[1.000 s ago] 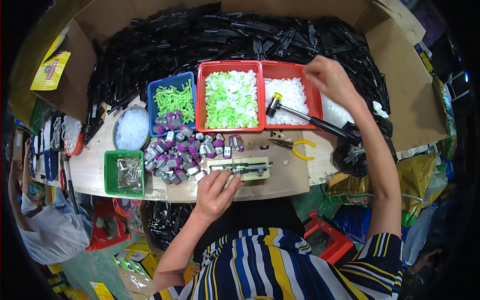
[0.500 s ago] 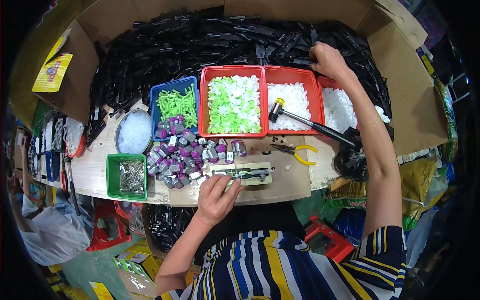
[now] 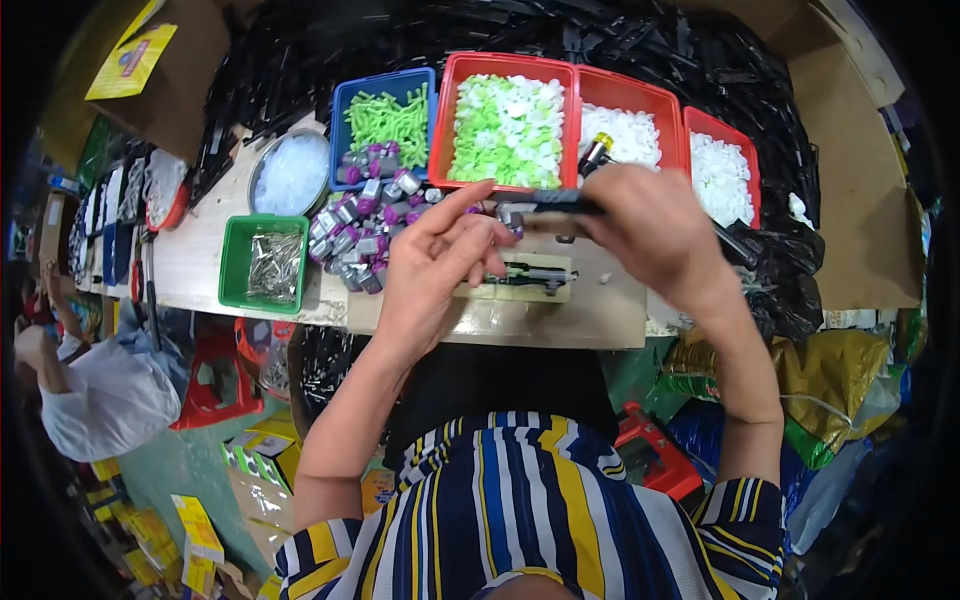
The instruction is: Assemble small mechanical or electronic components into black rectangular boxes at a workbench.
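Note:
My right hand (image 3: 645, 225) is closed round a long black plastic part (image 3: 550, 200), held level above the bench. The hand is blurred and hides the part's right end. My left hand (image 3: 440, 250) is beside the part's left end, its index finger stretched out and the other fingers loosely curled. A gap shows between finger and thumb; whether they touch the part is hard to tell. Below both hands lies a pale fixture block (image 3: 520, 290) with a black and silver part set in it. Grey and purple small pieces (image 3: 355, 235) are heaped left of my left hand.
Behind are a blue bin (image 3: 340, 130) of green pieces and red bins (image 3: 437, 130) of white and green pieces. A hammer (image 3: 597, 152) lies partly hidden. A green bin (image 3: 232, 290) holds metal pins, a round bowl (image 3: 325, 200) clear pieces. Black parts (image 3: 400, 40) pile at the back.
My right hand has come back from the black pile with a black part. My left hand has lifted off the fixture toward it. The view has shifted.

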The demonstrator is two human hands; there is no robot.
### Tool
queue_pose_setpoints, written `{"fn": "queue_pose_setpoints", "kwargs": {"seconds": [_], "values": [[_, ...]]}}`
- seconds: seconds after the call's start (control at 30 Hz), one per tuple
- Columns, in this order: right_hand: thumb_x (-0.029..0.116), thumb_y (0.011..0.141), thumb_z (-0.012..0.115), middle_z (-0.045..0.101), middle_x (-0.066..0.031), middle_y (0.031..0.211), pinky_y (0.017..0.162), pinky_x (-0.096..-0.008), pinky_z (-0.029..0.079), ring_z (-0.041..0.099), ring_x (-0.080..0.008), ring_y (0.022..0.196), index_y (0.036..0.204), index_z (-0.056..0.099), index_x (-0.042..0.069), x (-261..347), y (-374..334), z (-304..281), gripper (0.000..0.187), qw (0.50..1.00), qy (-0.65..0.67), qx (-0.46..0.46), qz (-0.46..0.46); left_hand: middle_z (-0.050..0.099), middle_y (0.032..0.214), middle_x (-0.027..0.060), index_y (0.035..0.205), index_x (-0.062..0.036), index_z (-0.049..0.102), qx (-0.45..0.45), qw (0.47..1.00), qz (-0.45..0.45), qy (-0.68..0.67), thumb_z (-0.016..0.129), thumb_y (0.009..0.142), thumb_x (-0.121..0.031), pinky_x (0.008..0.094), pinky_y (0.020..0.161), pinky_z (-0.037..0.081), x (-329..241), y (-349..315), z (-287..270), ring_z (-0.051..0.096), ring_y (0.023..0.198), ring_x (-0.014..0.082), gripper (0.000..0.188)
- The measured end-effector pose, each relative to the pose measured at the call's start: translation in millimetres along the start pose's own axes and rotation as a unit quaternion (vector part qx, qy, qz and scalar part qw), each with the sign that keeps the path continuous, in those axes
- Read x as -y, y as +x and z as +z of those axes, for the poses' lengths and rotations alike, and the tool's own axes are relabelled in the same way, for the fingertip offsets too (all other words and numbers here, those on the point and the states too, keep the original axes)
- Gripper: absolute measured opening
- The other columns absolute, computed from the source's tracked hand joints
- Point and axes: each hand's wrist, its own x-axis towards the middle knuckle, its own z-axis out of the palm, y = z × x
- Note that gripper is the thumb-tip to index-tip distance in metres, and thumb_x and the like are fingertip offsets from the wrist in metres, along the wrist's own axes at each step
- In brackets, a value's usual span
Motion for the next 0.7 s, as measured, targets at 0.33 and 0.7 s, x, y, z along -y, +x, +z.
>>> {"fn": "queue_pose_setpoints", "kwargs": {"seconds": [0.33,0.7], "values": [[0.007,0.076,0.077,0.064,-0.011,0.096,0.07,-0.0334,0.05,0.065,-0.0258,0.083,0.105,0.062,0.001,33,-4,17,0.033,0.957,0.251,0.081,0.122,0.07,0.091,0.0069,0.116,0.0043,0.064,0.04,0.999,-0.007,0.035,0.07,0.088,-0.003,0.0187,0.068,0.05,7,-17,-19,0.062,0.073,0.0071,0.029],[0.014,0.075,0.079,0.062,-0.0108,0.094,0.069,-0.0371,0.048,0.062,-0.0283,0.083,0.102,0.065,0.001,39,-23,39,0.033,0.952,0.237,0.083,0.178,0.067,0.108,0.0109,0.119,-0.0004,0.067,0.032,0.936,0.168,0.308,0.082,0.072,-0.004,0.0294,0.081,0.051,0,-25,-42,0.064,0.094,0.0171,0.049]]}}
